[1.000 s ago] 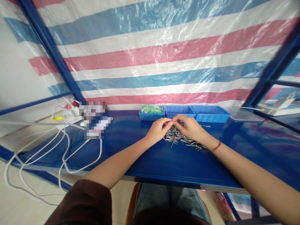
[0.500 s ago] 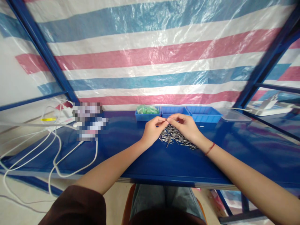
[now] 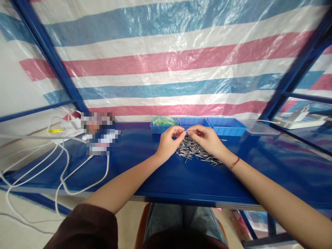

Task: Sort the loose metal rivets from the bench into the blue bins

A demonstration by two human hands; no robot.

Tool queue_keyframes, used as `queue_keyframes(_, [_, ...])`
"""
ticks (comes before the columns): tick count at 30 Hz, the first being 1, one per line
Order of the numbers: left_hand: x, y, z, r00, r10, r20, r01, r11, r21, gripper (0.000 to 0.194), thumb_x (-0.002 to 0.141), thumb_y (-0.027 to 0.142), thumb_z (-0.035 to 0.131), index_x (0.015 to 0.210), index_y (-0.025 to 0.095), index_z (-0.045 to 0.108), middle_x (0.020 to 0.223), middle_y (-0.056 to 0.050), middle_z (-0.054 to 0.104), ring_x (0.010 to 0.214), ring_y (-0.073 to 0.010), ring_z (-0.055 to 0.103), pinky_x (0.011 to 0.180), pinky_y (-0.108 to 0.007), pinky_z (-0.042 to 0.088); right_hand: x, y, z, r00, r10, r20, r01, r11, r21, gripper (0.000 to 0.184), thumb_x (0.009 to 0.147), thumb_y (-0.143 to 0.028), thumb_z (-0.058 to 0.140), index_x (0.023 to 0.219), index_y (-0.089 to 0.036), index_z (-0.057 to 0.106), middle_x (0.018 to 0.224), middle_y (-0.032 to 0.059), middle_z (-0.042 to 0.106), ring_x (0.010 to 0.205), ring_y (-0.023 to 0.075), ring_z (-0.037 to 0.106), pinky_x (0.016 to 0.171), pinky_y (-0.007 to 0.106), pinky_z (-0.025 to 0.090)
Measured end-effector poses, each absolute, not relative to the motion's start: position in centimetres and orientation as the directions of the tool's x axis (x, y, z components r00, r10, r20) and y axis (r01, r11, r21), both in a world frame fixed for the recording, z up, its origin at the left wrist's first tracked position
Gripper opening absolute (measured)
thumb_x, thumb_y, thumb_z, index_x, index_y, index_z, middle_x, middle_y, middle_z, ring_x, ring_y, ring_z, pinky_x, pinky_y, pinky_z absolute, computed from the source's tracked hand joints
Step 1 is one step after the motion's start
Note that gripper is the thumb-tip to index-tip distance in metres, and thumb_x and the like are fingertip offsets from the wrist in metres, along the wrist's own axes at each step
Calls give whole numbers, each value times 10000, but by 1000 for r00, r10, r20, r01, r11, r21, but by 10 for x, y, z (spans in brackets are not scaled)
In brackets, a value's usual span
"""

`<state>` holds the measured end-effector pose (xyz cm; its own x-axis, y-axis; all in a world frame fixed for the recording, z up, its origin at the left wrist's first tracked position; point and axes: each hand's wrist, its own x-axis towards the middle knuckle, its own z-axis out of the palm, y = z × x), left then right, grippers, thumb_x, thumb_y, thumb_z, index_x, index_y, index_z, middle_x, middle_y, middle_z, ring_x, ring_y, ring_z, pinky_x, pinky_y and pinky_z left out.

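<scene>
Between my two hands, a thin silvery rivet (image 3: 186,131) lies roughly level above the pile. My left hand (image 3: 169,140) pinches its left end with thumb and forefinger. At the other end, the fingertips of my right hand (image 3: 203,136) close on it. Just below and behind the hands, a heap of similar metal rivets (image 3: 188,150) is spread on the blue table (image 3: 155,180); my right hand hides part of it. One loose rivet (image 3: 223,140) lies apart, right of the right hand.
Three blue bins stand behind the hands: the left bin (image 3: 157,129) holds green plastic packing (image 3: 164,121), beside a middle bin (image 3: 193,121) and a right bin (image 3: 228,129). A clear lid (image 3: 261,128) lies farther right. White cables (image 3: 63,173) loop over the table's left side.
My fingertips have drawn slightly apart, and the rivet between them now shows. The heap and the bins stay where they were.
</scene>
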<state>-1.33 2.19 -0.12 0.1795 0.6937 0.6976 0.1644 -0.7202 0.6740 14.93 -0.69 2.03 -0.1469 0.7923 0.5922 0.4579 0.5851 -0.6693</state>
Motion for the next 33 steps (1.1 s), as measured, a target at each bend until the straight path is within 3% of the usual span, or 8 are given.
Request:
queue_keyframes(3, [-14, 24, -2, 213, 690, 691, 179, -723, 667, 214, 799, 260, 619, 999, 189, 591, 859, -30, 676, 770, -130, 632, 724, -265, 505, 152, -2, 18, -209, 792, 574, 479, 594, -646, 303, 836, -433, 525, 835, -167, 669, 794, 55, 679, 706, 168, 587, 666, 307, 465])
queue_keyframes(6, [-15, 30, -2, 235, 715, 659, 268, -699, 663, 366, 795, 259, 621, 1141, 184, 532, 873, -29, 674, 772, -135, 626, 685, -257, 491, 163, 13, 19, -109, 809, 578, 605, 515, -607, 313, 861, -397, 477, 793, -160, 669, 795, 64, 689, 728, 182, 605, 688, 303, 453])
queue_keyframes(11, [-25, 42, -1, 315, 735, 600, 428, -674, 602, 176, 827, 211, 556, 985, 177, 624, 877, -23, 674, 752, -123, 615, 744, -266, 492, 189, 51, 29, 68, 795, 603, 921, 182, -344, 324, 885, -308, 428, 785, -136, 685, 819, 119, 703, 750, 218, 630, 673, 292, 406])
queue_keyframes(16, [-37, 46, 0, 559, 676, 481, 539, -737, 409, 194, 845, 141, 466, 904, 179, 646, 902, -32, 664, 838, -150, 612, 819, -295, 482, 198, 59, 29, 68, 814, 577, 984, 40, -172, 369, 897, -345, 414, 836, -111, 693, 887, 171, 696, 806, 249, 639, 670, 299, 401])
queue_keyframes(20, [-44, 49, 1, 711, 604, 359, 556, -796, 237, 237, 865, 147, 424, 925, 177, 651, 946, -52, 645, 925, -175, 598, 877, -316, 463, 195, 37, 21, 19, 796, 605, 968, 137, -211, 340, 895, -353, 421, 903, -139, 685, 869, 118, 699, 789, 229, 639, 666, 291, 406])
queue_keyframes(23, [-46, 51, 1, 756, 564, 332, 534, -825, 186, 237, 883, 234, 459, 983, 208, 672, 992, -50, 638, 950, -173, 598, 898, -304, 453, 190, 21, 19, -21, 819, 573, 928, 229, -294, 272, 864, -310, 465, 874, -155, 689, 823, 78, 703, 734, 196, 633, 649, 274, 405])
queue_keyframes(27, [-45, 50, 4, 754, 584, 300, 556, -811, 181, 255, 888, 264, 463, 984, 220, 695, 1010, -46, 653, 945, -174, 611, 881, -290, 457, 179, 9, 23, -18, 852, 523, 853, 286, -436, 240, 838, -286, 487, 817, -161, 691, 765, 48, 698, 652, 161, 611, 616, 263, 398])
queue_keyframes(33, [-42, 48, 8, 697, 676, 240, 617, -736, 279, 201, 777, 182, 555, 908, 185, 706, 913, -34, 683, 796, -152, 627, 762, -244, 468, 165, 3, 26, -119, 851, 512, 828, 370, -421, 223, 821, -259, 485, 791, -171, 687, 754, 37, 693, 636, 150, 589, 614, 267, 387])
